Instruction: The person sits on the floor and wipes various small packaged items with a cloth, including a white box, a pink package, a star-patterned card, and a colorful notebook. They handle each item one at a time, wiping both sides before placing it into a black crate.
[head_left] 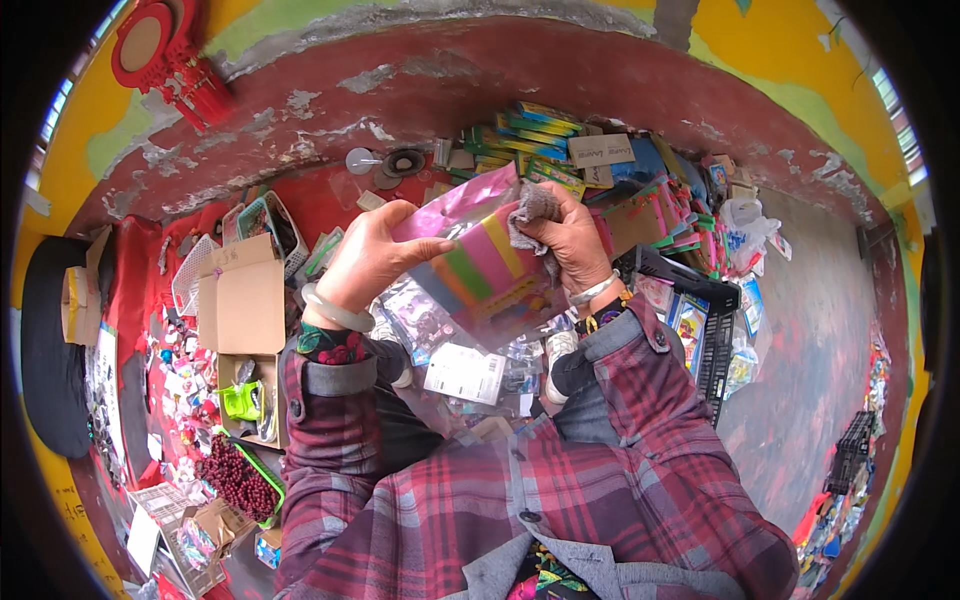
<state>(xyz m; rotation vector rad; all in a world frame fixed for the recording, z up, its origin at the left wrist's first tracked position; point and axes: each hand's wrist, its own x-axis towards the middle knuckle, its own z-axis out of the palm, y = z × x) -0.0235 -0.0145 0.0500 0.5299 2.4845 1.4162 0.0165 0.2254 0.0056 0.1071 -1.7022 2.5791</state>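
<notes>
In front of my chest is a clear plastic packet with a pink top and bands of green, pink, yellow and blue. My left hand grips its left edge, thumb across the front. A crumpled grey cloth is bunched in my right hand and touches the packet's upper right side. Part of the cloth hangs below the fingers. Under the packet, between my shoes, lie several small plastic packets and a white printed sheet.
An open cardboard box stands at left, near a basket of dark red beads. Ahead, yellow-green boxes are stacked against the red wall. A black plastic crate sits right of my knee. Loose small goods cover the floor at left.
</notes>
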